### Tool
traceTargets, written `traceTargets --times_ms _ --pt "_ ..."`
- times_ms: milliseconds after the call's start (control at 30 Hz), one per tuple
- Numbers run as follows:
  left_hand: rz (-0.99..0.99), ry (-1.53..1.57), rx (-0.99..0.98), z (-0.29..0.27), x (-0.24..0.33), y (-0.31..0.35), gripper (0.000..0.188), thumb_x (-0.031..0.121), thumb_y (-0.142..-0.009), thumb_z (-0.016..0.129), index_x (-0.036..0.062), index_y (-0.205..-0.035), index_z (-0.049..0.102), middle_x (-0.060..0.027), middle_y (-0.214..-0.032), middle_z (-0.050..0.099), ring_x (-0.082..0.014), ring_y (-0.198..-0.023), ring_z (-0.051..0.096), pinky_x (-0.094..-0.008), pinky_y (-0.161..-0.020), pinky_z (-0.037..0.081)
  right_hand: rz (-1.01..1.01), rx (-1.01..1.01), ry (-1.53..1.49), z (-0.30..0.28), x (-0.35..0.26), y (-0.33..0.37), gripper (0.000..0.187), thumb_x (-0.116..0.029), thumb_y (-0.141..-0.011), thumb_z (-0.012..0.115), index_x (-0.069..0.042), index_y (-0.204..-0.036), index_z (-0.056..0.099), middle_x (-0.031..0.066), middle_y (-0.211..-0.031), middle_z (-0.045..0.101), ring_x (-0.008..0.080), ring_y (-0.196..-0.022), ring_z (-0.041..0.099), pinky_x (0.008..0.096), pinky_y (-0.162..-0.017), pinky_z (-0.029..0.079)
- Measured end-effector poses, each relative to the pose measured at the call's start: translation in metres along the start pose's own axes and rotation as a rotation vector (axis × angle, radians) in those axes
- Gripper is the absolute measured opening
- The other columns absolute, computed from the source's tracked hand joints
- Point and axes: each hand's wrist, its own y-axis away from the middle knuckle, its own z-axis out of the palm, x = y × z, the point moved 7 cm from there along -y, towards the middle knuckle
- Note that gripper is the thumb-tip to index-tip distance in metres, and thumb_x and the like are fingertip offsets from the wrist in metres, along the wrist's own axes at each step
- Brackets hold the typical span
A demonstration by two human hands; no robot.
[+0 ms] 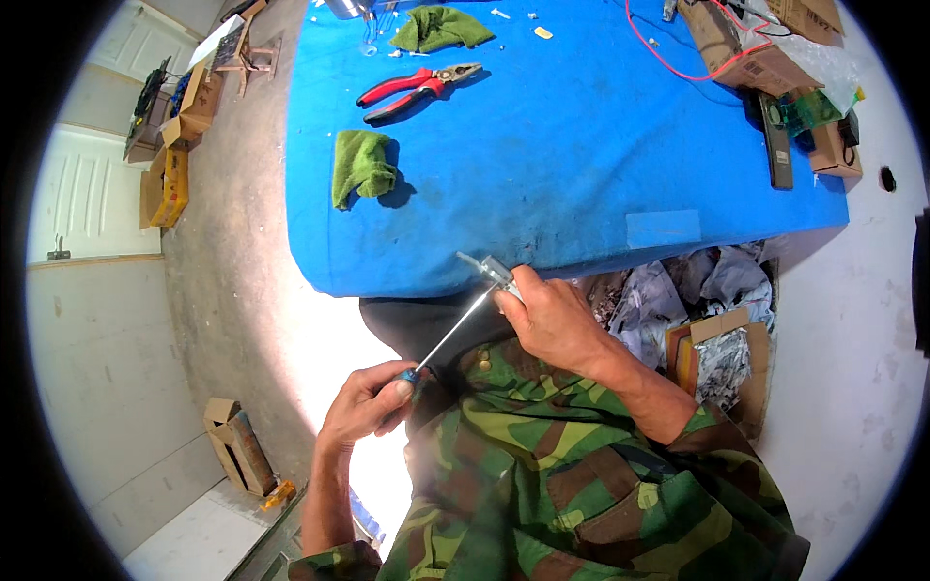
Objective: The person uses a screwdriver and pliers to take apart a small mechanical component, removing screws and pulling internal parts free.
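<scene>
My left hand [363,405] is closed round the dark blue handle of a screwdriver [453,331]. Its long thin shaft slants up and to the right, over my lap. At the shaft's far end my right hand [557,324] pinches a small grey metal part [497,269] with a thin piece sticking out to the left. The shaft's tip meets this part; whether it sits in a screw is too small to tell. Both hands are just in front of the near edge of the blue-covered table [542,174].
On the table lie red-handled pliers [418,92], a crumpled green cloth [362,167] and another green cloth [441,29]. Cardboard boxes [746,63] and a pink cable [668,66] are at the far right. Below the table stands an open carton [722,363] among crumpled plastic.
</scene>
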Motion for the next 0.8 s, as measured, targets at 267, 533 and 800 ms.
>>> traceTargets --times_ms 267,533,800 --pt "0.027 0.11 0.042 0.006 -0.022 -0.006 0.047 0.04 -0.101 0.073 0.0 -0.124 0.073 -0.004 -0.067 0.065 -0.0069 -0.042 0.046 -0.0237 -0.04 0.034 0.046 0.013 -0.07 0.004 0.004 -0.001 0.033 -0.029 -0.105 0.064 0.004 -0.105 0.059 0.0331 -0.08 0.068 0.0569 -0.084 0.066 0.0625 -0.074 0.05" --pt "0.226 -0.283 0.211 0.007 0.012 0.034 0.038 0.03 -0.1 0.076 -0.0002 -0.122 0.075 -0.0016 -0.081 0.068 -0.0082 -0.065 0.059 -0.025 -0.057 0.046 0.054 -0.048 -0.547 0.01 0.014 0.016 0.037 -0.035 -0.114 0.05 0.0 -0.108 0.061 0.0098 -0.082 0.062 0.0239 -0.073 0.06 0.0399 -0.07 0.05" --pt "0.343 -0.421 0.402 0.003 0.032 0.072 0.036 0.025 -0.097 0.078 -0.0014 -0.122 0.075 -0.0039 -0.081 0.071 -0.0091 -0.069 0.062 -0.0261 -0.063 0.05 0.214 -0.013 -1.081 -0.004 0.033 0.032 0.043 -0.039 -0.118 0.044 0.0 -0.122 0.062 0.0036 -0.095 0.061 0.0128 -0.085 0.059 0.0288 -0.075 0.05"
